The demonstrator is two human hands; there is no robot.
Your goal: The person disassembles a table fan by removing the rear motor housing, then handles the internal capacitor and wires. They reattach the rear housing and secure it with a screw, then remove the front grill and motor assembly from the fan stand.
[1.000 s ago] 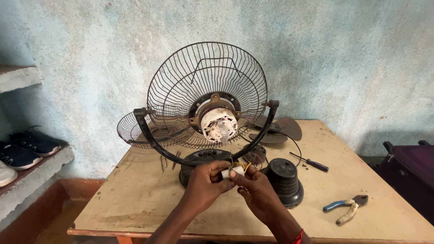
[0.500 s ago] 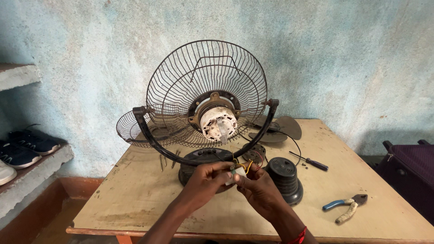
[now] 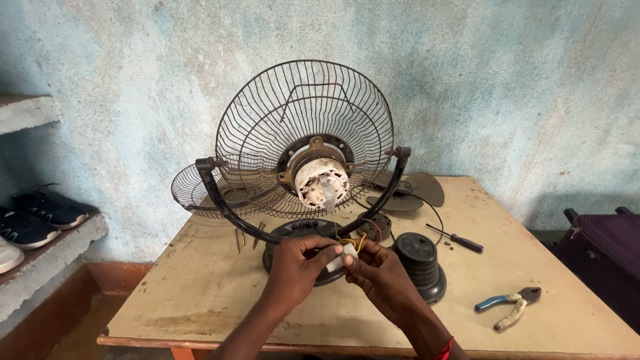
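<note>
A single head-worn view is given, aimed forward and downward across the worn beige wooden table (image 3: 200, 293), from close range.

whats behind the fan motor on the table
Behind the white motor stands the rear wire guard, and the blue-green wall shows through its wires. The motor hides the guard's centre. A second guard lies lower left.

You see one fan (image 3: 313, 173), two wire guards (image 3: 267, 110), one screwdriver (image 3: 460, 240), one pair of pliers (image 3: 510, 307) and three shoes (image 3: 33, 220).
</note>
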